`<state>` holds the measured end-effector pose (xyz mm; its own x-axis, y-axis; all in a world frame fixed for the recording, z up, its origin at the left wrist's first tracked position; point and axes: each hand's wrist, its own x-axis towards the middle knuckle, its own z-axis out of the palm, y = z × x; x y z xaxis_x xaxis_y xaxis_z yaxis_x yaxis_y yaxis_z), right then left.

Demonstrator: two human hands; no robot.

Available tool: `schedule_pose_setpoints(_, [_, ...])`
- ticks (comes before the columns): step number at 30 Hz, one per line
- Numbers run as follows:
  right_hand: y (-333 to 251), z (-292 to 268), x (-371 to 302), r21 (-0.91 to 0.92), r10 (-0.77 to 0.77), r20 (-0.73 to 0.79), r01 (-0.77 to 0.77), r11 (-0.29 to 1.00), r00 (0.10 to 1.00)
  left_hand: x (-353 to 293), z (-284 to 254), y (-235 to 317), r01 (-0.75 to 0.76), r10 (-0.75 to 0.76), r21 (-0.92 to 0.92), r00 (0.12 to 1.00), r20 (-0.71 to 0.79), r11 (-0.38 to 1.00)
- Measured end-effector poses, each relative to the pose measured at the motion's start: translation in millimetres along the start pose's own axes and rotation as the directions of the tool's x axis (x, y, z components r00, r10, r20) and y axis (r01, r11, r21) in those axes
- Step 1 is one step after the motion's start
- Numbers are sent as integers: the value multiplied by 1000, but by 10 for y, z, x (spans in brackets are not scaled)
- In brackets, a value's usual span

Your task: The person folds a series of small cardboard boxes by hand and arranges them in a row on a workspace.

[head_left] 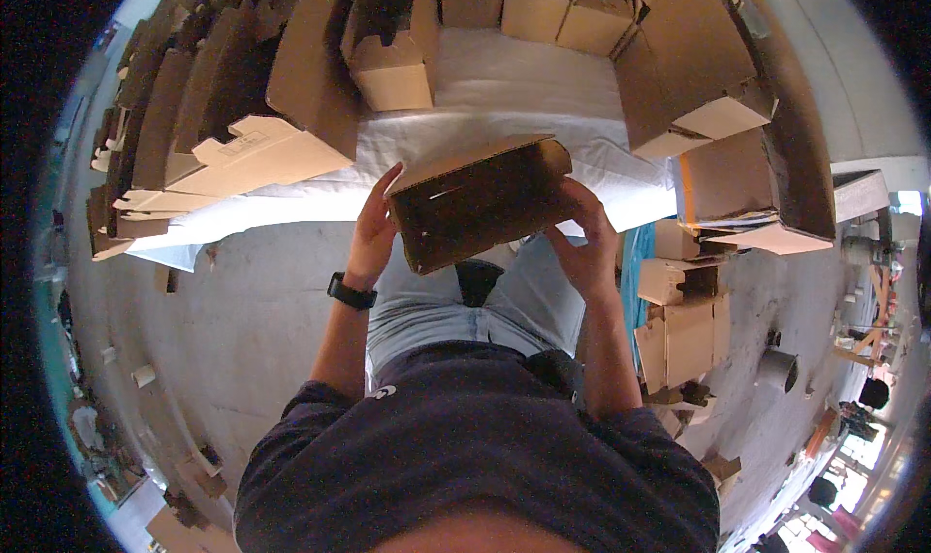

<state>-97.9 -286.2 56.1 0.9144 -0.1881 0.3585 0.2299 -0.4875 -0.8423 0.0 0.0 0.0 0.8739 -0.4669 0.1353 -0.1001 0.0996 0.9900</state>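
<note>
Cardboard box (482,211) between straight left fingers (385,182) and wide-parted right fingers (585,202)

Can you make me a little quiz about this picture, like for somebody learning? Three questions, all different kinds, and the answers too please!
1. Pick one. What is between the left hand and the right hand?
a) a coil of rope
b) an open cardboard box
c) a metal bucket

2. True or false: the black wristband is on the left wrist.

3. Fill the gap: the cloth beyond the held box is ____.

Key: 1. b; 2. true; 3. white.
</note>
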Motion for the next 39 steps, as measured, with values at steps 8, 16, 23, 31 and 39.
schedule_pose_setpoints(8, [-103,43,31,-70,-91,-38,88,994,995,-75,-55,-20,-39,9,395,997,77,918])
schedule_pose_setpoints(16, [-143,21,34,-160,-38,-4,37,986,999,-34,121,15,-289,139,739,956,260,609])
schedule_pose_setpoints(23, [-143,42,-9,-145,-35,30,39,989,999,-166,247,-107,38,-38,23,999,1,999])
schedule_pose_setpoints(31, [-437,-182,-44,-528,-368,-45,290,798,929,-95,19,-40,270,-254,-175,961,110,947])
schedule_pose_setpoints(39, [-771,-464,-852,-759,-438,-99,217,614,893,151,474,151,245,-234,-11,939,252,970])
